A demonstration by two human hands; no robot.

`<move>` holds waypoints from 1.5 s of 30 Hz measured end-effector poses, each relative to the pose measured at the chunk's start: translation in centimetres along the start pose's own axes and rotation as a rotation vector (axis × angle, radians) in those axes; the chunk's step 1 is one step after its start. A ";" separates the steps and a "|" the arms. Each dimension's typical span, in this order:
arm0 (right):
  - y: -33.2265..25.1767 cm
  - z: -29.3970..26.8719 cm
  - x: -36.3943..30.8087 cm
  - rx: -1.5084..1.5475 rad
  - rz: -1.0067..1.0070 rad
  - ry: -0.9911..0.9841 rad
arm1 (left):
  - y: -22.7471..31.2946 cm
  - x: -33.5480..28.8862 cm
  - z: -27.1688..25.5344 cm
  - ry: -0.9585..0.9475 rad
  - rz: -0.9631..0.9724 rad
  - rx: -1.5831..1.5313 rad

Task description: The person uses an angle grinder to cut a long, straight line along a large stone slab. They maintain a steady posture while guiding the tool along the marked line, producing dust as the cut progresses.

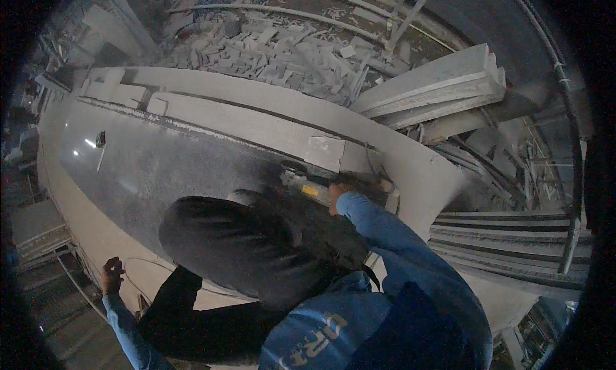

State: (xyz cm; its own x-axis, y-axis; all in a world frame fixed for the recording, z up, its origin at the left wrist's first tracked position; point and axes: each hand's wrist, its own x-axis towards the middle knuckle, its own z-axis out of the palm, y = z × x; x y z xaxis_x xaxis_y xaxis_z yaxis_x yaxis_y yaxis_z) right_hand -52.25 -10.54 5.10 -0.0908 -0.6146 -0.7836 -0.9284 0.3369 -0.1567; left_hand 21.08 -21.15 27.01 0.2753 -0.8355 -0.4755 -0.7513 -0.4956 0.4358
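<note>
My right hand [339, 197] is closed round the rear body of a grey angle grinder [309, 189] with a yellow label. The grinder's head lies low over a dark, dusty stone slab [212, 164], beside its long far edge. Shadow and dust hide its disc, so I cannot tell whether it touches the stone. Out to the left, my left hand [112, 275] hangs past the near edge, its fingers loosely bent and apart, with nothing visible in them. My bent knee [218, 232] in dark trousers rests over the slab and covers part of it.
Pale offcut strips [256, 123] lie along the slab's far side. A small dark object [100, 139] sits on its left part. Beyond is a heap of broken stone [276, 55]. Long pale slabs [436, 84] are stacked at far right. A thin cable [138, 261] curls near my left hand.
</note>
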 end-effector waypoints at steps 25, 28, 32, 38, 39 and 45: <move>-1.6 -3.1 -1.6 0.023 0.031 -0.043 | 0.6 -0.2 0.1 0.035 -0.023 0.017; 1.2 -0.4 -1.3 -0.001 0.008 0.029 | 0.5 0.9 0.5 0.040 -0.018 -0.010; 4.1 0.4 -3.1 -0.106 0.027 0.056 | -2.3 1.4 -0.3 0.029 0.028 -0.057; 1.5 -3.4 -6.5 -0.059 0.094 -0.029 | -4.1 1.2 -1.2 0.008 -0.073 -0.072; 2.0 -2.8 -5.6 -0.047 0.071 -0.048 | -3.9 1.5 -0.9 0.018 -0.068 -0.094; 1.7 -0.3 -0.6 0.066 0.014 0.017 | -1.3 0.9 -0.2 0.007 -0.063 -0.043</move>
State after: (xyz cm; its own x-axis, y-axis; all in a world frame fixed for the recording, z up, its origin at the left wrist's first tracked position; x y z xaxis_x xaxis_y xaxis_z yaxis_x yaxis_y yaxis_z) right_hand -53.86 -9.78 5.47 -0.1099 -0.6211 -0.7760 -0.9011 0.3917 -0.1859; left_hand 22.48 -21.30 26.18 0.3260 -0.8037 -0.4977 -0.7060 -0.5571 0.4372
